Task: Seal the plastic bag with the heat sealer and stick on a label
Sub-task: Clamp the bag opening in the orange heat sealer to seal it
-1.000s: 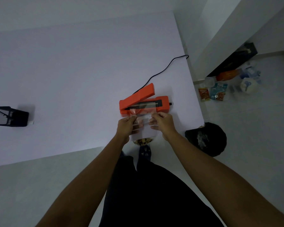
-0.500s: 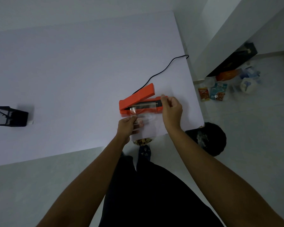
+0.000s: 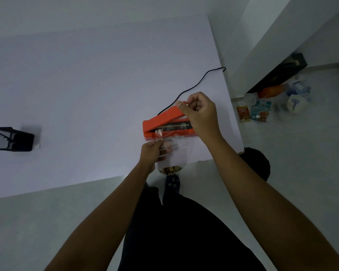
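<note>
1. Head view, table: a white table (image 3: pixel 86 94) fills the upper left; an orange heat sealer (image 3: pixel 160 124) sits toward its 4 o'clock corner, lid arm raised at a slant, its free end pointing to 2 o'clock; a black cord (image 3: pixel 196 85) runs from behind the sealer toward 1 o'clock and ends at the table's right edge.
2. Head view, task's thing: the clear plastic bag (image 3: pixel 174 151) lies flat on the table at the sealer's 6 o'clock side; its open top edge rests across the dark sealing bar under the raised lid; its lower end hangs over the near table edge, where brownish contents show.
3. Head view, hands: the left hand (image 3: pixel 152 151) pinches the bag's left side between thumb and fingers, closed on the film; the right hand (image 3: pixel 199 112) is curled over the raised free end of the sealer's lid, thumb and fingertips closed narrowly on its tip.
4. Head view, surroundings: a black mesh holder (image 3: pixel 10 139) stands at the far 9 o'clock edge of the table, well apart from the sealer; on the floor at 3 o'clock lie food packets (image 3: pixel 254 112) and, beside them, a black box (image 3: pixel 278 73) against the wall; a dark round bin (image 3: pixel 260 165) stands just off the table's near right corner.
</note>
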